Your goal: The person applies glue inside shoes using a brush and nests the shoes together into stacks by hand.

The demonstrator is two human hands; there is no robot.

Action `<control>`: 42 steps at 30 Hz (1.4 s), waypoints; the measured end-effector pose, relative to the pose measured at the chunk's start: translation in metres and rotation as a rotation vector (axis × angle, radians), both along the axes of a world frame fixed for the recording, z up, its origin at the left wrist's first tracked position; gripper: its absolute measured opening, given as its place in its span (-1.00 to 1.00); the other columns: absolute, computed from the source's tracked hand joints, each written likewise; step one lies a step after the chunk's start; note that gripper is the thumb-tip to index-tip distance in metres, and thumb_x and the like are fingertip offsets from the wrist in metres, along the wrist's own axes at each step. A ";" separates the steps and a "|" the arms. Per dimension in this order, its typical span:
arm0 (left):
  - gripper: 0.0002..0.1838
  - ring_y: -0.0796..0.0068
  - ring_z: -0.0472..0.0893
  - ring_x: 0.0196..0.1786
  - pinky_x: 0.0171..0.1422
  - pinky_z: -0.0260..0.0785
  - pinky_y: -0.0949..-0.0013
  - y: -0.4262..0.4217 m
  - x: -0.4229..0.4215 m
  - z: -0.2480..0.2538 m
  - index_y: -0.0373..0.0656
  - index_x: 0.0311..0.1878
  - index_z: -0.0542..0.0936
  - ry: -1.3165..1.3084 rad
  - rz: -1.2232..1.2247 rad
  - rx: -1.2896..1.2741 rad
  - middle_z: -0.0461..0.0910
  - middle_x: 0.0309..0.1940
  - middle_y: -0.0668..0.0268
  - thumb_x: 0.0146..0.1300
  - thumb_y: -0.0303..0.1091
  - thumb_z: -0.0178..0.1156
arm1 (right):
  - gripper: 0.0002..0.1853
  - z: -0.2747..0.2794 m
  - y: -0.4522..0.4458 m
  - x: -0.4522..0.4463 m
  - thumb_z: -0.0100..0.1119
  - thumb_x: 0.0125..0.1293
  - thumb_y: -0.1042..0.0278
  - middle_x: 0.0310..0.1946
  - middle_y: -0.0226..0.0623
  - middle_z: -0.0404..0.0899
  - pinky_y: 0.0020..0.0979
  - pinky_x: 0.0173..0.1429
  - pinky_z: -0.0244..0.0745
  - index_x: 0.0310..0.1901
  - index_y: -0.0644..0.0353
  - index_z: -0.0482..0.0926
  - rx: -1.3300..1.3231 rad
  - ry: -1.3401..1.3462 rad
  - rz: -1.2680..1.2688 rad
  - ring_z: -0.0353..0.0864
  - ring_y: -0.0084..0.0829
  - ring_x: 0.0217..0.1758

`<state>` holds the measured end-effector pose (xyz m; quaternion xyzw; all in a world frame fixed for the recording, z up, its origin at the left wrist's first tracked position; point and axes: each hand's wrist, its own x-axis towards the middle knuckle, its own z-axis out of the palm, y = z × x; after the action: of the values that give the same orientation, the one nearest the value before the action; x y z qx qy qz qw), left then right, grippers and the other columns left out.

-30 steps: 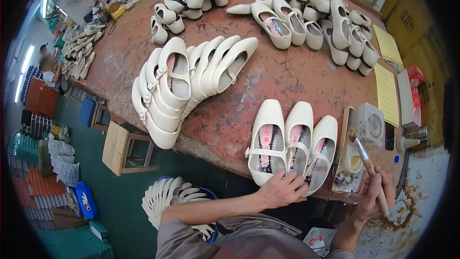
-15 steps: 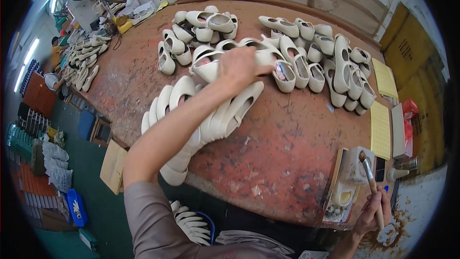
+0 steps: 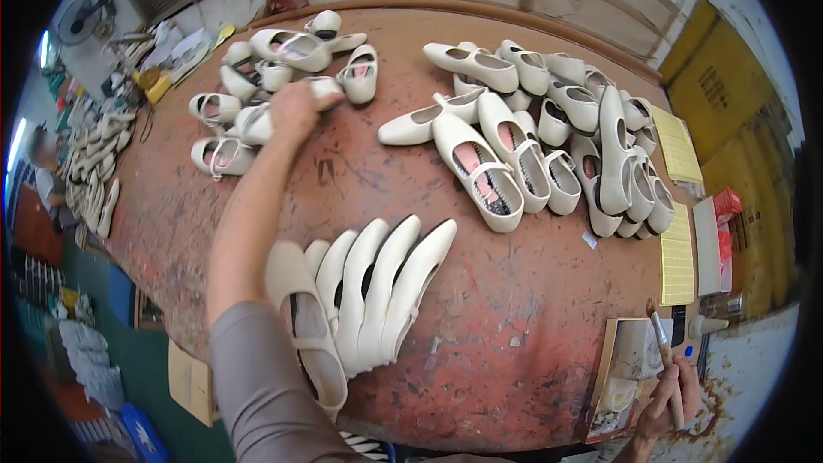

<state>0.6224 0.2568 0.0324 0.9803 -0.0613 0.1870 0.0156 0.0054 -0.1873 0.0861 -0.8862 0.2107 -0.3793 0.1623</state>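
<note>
My left hand (image 3: 296,111) reaches over the back left group of cream shoes, its fingers closed around one cream shoe (image 3: 255,125); the fingertips are partly hidden. Strapped cream shoes lie round it, one standing apart on its right (image 3: 359,75). In my right hand (image 3: 669,399) is a brush (image 3: 663,347) with a wooden handle, bristles pointing up. It is held beside a tray (image 3: 607,369) with a whitish container (image 3: 619,394) in it. Below my left forearm, a fanned row of cream shoes (image 3: 377,300) leans together near the front of the table.
A larger group of cream shoes (image 3: 523,133) lies at the back right of the worn red table (image 3: 497,309). Yellow sheets (image 3: 676,253) and a red-and-white box (image 3: 725,236) line the right edge. More shoes (image 3: 94,159) and a person (image 3: 47,176) are at far left.
My left hand has moved left from the middle shoes to the back left group. The view has shifted, showing the fanned row more fully. My right hand still holds the brush.
</note>
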 end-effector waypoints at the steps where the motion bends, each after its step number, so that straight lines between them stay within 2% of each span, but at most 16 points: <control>1: -0.23 -0.02 0.89 -0.03 0.07 0.73 -0.05 0.026 0.035 -0.014 -0.19 -0.03 0.84 -0.055 0.007 0.064 0.88 -0.10 0.01 0.29 0.48 0.47 | -0.71 0.000 0.003 0.000 0.21 0.67 0.37 -0.35 -0.25 0.60 -0.44 -0.38 0.29 0.06 0.50 0.75 -0.013 0.035 -0.015 0.49 -0.56 -0.43; 3: -0.35 -0.03 0.84 0.16 0.24 0.69 -0.06 0.082 0.085 -0.047 -0.14 0.09 0.80 -0.034 0.001 0.223 0.85 0.09 0.03 0.31 0.29 0.55 | -0.73 -0.006 -0.004 -0.005 0.21 0.67 0.39 -0.38 -0.25 0.58 -0.41 -0.37 0.27 0.05 0.49 0.75 -0.045 0.016 -0.033 0.45 -0.55 -0.48; 6: -0.69 -0.08 0.78 0.28 0.27 0.65 -0.10 0.063 0.088 -0.057 -0.17 0.07 0.81 -0.251 0.067 0.224 0.81 0.12 -0.06 0.51 -0.13 0.36 | -0.73 -0.016 -0.011 -0.018 0.21 0.68 0.40 -0.40 -0.29 0.59 -0.43 -0.37 0.26 0.07 0.47 0.75 0.006 0.073 -0.111 0.41 -0.56 -0.51; 9: -0.66 -0.11 0.77 0.28 0.24 0.67 -0.15 0.007 0.077 -0.060 -0.25 0.24 0.73 -0.409 -0.326 0.182 0.78 0.15 -0.09 0.51 -0.38 0.19 | -0.72 -0.019 -0.008 -0.003 0.22 0.68 0.38 -0.39 -0.30 0.60 -0.43 -0.36 0.27 0.08 0.49 0.75 0.095 0.085 -0.098 0.45 -0.56 -0.48; 12: -0.41 -0.18 0.77 0.32 0.34 0.70 -0.15 -0.068 0.026 -0.049 -0.20 0.51 0.55 0.120 -0.169 0.138 0.79 0.21 -0.07 0.47 -0.26 0.36 | -0.74 -0.016 0.012 0.025 0.20 0.67 0.41 -0.39 -0.26 0.59 -0.37 -0.32 0.34 0.06 0.50 0.73 -0.043 0.049 0.036 0.50 -0.49 -0.41; 16: -0.35 -0.15 0.74 0.41 0.38 0.69 -0.14 -0.080 0.055 -0.055 -0.01 0.61 0.51 0.441 -0.058 -0.099 0.67 0.42 -0.17 0.52 -0.20 0.42 | -0.75 0.004 0.017 0.012 0.18 0.67 0.44 -0.32 -0.20 0.61 -0.33 -0.29 0.40 0.05 0.52 0.72 -0.094 0.056 0.054 0.53 -0.43 -0.38; 19: -0.31 -0.13 0.75 0.39 0.43 0.65 -0.17 -0.067 0.044 -0.033 0.01 0.61 0.51 0.401 -0.071 -0.138 0.61 0.49 -0.20 0.47 -0.19 0.50 | -0.74 0.010 0.010 -0.002 0.16 0.68 0.43 -0.27 -0.19 0.62 -0.35 -0.30 0.40 0.05 0.52 0.72 -0.055 0.032 0.033 0.54 -0.43 -0.37; 21: -0.16 -0.26 0.65 0.50 0.54 0.55 -0.22 -0.041 0.037 -0.002 -0.09 0.67 0.43 0.236 -0.019 -0.299 0.47 0.60 -0.27 0.43 -0.08 0.55 | -0.72 0.004 0.004 -0.010 0.15 0.68 0.42 -0.30 -0.19 0.61 -0.37 -0.32 0.38 0.07 0.52 0.72 -0.007 -0.006 0.047 0.53 -0.45 -0.39; 25: 0.06 -0.50 0.33 0.70 0.74 0.31 -0.27 0.028 0.031 0.035 -0.15 0.81 0.17 -0.181 -0.049 -0.214 0.09 0.79 -0.32 0.48 0.19 0.43 | -0.68 0.003 -0.001 -0.028 0.17 0.69 0.38 -0.39 -0.26 0.61 -0.44 -0.42 0.29 0.15 0.52 0.75 -0.069 -0.079 0.150 0.46 -0.55 -0.48; 27: 0.04 -0.38 0.33 0.72 0.78 0.26 -0.16 0.028 -0.077 0.105 -0.23 0.78 0.22 -0.092 -0.123 -0.054 0.14 0.77 -0.34 0.53 0.32 0.30 | -0.65 0.001 0.006 -0.037 0.20 0.72 0.33 -0.38 -0.28 0.64 -0.50 -0.42 0.26 0.20 0.50 0.76 0.101 -0.139 0.039 0.43 -0.61 -0.49; 31: -0.01 -0.32 0.41 0.68 0.72 0.33 -0.11 0.048 -0.313 0.138 -0.30 0.70 0.35 -0.138 -0.161 -0.267 0.32 0.70 -0.24 0.49 0.22 0.43 | -0.63 -0.009 -0.013 -0.053 0.23 0.73 0.27 -0.36 -0.29 0.68 -0.54 -0.41 0.25 0.21 0.47 0.78 0.241 -0.202 -0.006 0.42 -0.65 -0.49; 33: 0.12 -0.46 0.39 0.65 0.70 0.31 -0.30 0.053 -0.413 0.121 -0.30 0.73 0.29 -0.202 0.104 -0.390 0.20 0.73 -0.34 0.41 0.34 0.45 | -0.63 -0.007 -0.008 -0.066 0.24 0.73 0.25 -0.36 -0.30 0.68 -0.54 -0.41 0.25 0.21 0.46 0.79 0.291 -0.225 0.017 0.42 -0.65 -0.49; 35: 0.29 -0.55 0.29 0.70 0.74 0.25 -0.34 0.043 -0.490 0.076 -0.28 0.78 0.20 -0.052 0.516 -0.420 0.07 0.77 -0.38 0.28 0.43 0.51 | -0.68 -0.006 0.002 -0.066 0.23 0.68 0.33 -0.38 -0.29 0.67 -0.50 -0.42 0.28 0.13 0.45 0.81 0.313 -0.251 0.012 0.46 -0.59 -0.48; 37: 0.41 -0.60 0.16 0.76 0.78 0.18 -0.33 0.021 -0.519 0.038 -0.22 0.84 0.09 0.219 0.602 -0.514 -0.05 0.81 -0.40 0.20 0.49 0.55 | -0.72 -0.011 -0.001 -0.074 0.24 0.64 0.39 -0.40 -0.33 0.65 -0.49 -0.44 0.24 0.10 0.43 0.81 0.230 -0.251 0.107 0.43 -0.59 -0.52; 41: -0.09 -0.51 0.32 0.65 0.68 0.32 -0.31 0.007 -0.515 0.006 -0.26 0.60 0.46 -0.070 0.610 -0.552 0.18 0.70 -0.31 0.23 -0.11 0.55 | -0.73 -0.002 0.006 -0.102 0.23 0.59 0.47 -0.46 -0.27 0.63 -0.48 -0.44 0.26 0.05 0.54 0.78 0.264 -0.298 0.330 0.46 -0.58 -0.55; 42: -0.32 -0.41 0.40 0.59 0.64 0.34 -0.30 0.016 -0.519 -0.004 -0.29 0.40 0.58 -0.297 0.482 -0.680 0.29 0.60 -0.25 0.14 -0.45 0.42 | -0.73 -0.004 0.002 -0.112 0.23 0.59 0.47 -0.45 -0.26 0.64 -0.46 -0.42 0.31 0.03 0.54 0.78 0.243 -0.301 0.343 0.49 -0.55 -0.54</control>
<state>0.1036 0.2729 0.0282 0.8682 0.2327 0.3337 0.2843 -0.1068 -0.1857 0.0825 -0.8166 0.0748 -0.4459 0.3589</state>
